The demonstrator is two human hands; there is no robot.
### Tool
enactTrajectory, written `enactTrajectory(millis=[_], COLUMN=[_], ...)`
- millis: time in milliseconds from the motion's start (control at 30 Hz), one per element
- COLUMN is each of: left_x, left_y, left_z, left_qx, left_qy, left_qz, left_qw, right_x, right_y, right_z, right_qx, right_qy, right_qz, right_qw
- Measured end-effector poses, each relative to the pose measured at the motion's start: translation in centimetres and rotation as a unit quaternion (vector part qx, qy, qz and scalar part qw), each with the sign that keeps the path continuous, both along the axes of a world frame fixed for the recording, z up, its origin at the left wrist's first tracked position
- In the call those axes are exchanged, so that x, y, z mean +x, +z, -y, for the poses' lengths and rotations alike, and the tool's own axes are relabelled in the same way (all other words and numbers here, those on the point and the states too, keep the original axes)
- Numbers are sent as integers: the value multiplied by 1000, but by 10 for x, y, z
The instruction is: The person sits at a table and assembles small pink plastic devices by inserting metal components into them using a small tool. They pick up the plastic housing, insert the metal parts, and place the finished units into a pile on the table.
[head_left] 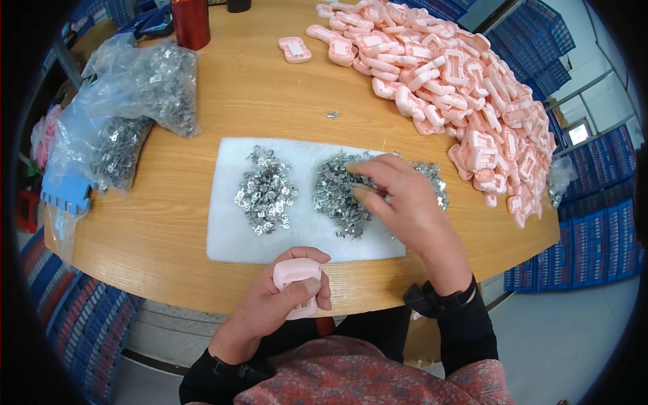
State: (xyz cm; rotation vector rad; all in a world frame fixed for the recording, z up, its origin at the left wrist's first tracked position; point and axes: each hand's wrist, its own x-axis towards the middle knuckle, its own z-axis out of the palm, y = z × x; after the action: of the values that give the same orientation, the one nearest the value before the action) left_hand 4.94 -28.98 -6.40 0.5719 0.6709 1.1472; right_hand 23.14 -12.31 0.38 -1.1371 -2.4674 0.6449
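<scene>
In my left hand point(280, 297), near the table's front edge, is a small pale pink plastic casing point(297, 271), with my fingers wrapped round it and the thumb across its face. My right hand point(405, 196) reaches over a middle heap of small silvery metal clips point(334, 192). Its thumb and forefinger are apart at the clips; the other fingers are partly hidden. More metal pieces form a left heap point(265, 192) and a right heap point(433, 179), the latter partly behind my hand. All three heaps lie on a white foam sheet point(226, 229).
A large pile of pink casings point(466, 88) covers the table's far right, with one loose casing point(295, 50) beside it. Plastic bags of metal pieces point(165, 88) lie at left. A red canister point(190, 23) stands behind them. Blue crates point(587, 250) are stacked at right.
</scene>
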Motion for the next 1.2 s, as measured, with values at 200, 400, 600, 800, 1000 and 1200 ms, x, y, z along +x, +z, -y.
enactTrajectory(millis=[200, 400, 600, 800, 1000, 1200], left_x=[1, 0, -4, -5, -4, -6], left_y=[-3, -2, -1, -2, -7, -5], left_z=[0, 0, -1, -1, 1, 1], left_qx=[-11, -12, 1, 4, 13, -10], left_qy=[1, -12, -31, -27, -27, -39], left_qz=[-6, 15, 38, 56, 68, 61], left_qw=[1000, 1000, 999, 998, 997, 997], right_x=[-13, 13, 17, -26, -75, -69], right_y=[-2, 5, 15, 9, -21, -6], right_z=[11, 26, 19, -29, -51, -48], right_qx=[49, 45, -5, 28, 67, 45], right_qy=[87, 104, 67, 88, 131, 125], right_qz=[102, 103, 62, 62, 67, 192], right_qw=[990, 988, 996, 994, 987, 972])
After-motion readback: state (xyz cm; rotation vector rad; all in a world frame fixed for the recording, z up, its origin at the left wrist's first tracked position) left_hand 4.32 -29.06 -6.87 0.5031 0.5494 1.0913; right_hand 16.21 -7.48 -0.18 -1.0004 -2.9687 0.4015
